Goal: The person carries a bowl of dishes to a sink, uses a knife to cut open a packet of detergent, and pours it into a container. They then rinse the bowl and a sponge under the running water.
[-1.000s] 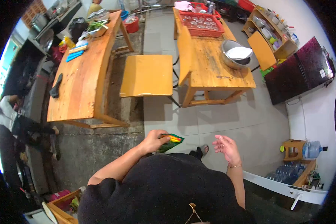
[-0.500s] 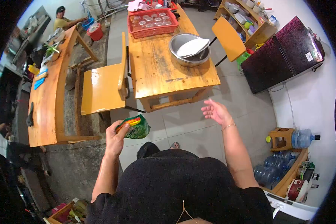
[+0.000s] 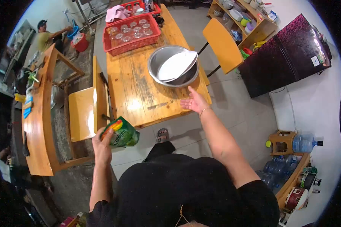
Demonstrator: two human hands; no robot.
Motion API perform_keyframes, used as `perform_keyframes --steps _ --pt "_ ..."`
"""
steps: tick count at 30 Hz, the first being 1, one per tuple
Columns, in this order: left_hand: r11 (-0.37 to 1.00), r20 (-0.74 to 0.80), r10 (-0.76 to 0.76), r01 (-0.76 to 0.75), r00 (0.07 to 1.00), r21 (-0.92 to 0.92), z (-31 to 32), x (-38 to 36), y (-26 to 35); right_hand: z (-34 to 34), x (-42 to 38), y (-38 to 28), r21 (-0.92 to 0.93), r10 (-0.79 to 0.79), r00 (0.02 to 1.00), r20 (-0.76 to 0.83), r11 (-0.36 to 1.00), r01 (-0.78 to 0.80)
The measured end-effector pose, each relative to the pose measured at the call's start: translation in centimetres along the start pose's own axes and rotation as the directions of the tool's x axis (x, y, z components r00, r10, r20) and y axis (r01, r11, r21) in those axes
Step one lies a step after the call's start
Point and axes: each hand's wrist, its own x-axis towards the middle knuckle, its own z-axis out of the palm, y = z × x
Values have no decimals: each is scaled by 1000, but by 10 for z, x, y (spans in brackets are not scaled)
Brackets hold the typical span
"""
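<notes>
My left hand (image 3: 103, 144) is closed on a green soap refill pouch (image 3: 125, 134) with a yellow and red top, held low near the table's front left corner. Fingers spread, my right hand (image 3: 195, 101) reaches out holding nothing, just in front of the metal basin (image 3: 154, 62). That basin stands on the wooden table (image 3: 129, 83). A white plate-like piece (image 3: 175, 67) leans inside it against the right rim. What else lies in the basin is hidden.
A red basket (image 3: 130, 46) of upturned glasses is farther back on the table. A yellow chair (image 3: 96, 102) stands left, another chair (image 3: 224, 47) right. Beyond are a dark fridge (image 3: 288, 56) and water jugs (image 3: 274, 166). A person (image 3: 45, 38) sits far left beside buckets.
I have moved closer to the table, so the basin appears nearer. My right hand has moved forward toward it. The pouch has turned and now shows more of its front.
</notes>
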Motion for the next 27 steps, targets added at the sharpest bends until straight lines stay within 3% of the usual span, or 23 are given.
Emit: perform_keyframes --steps 4,6,9,14,16,19,22,23,24,27 --pt "1000 -27 2 -2 1000 6 25 47 31 -4 50 -10 69 15 995 94 997 -21" --pt "998 4 44 -45 999 51 33 67 46 -1 69 -16 128 25 997 70 991 -34" --pt "994 31 79 -81 996 69 45 91 50 5 86 -23 278 -60 994 93 960 32" --pt "1000 28 28 -28 999 8 65 110 35 9 86 -39 271 -26 999 35 963 15" --pt "997 49 -25 28 998 -73 77 111 40 8 67 -44 197 -52 997 -65 978 64" --pt "993 59 -57 62 997 -102 96 112 49 -32 60 -30 137 -39 998 -49 990 46" --pt "999 24 31 -30 999 -32 121 114 53 -82 41 -6 70 -80 996 -42 994 83" --pt "999 26 51 -50 998 -13 129 115 52 -97 24 -1 81 -50 992 -117 995 60" --pt "997 6 78 -78 997 22 143 112 55 -104 -6 -5 218 -1 996 -87 976 20" --pt "990 4 139 -139 990 19 176 106 51 -183 -28 27 306 36 997 -67 952 -14"
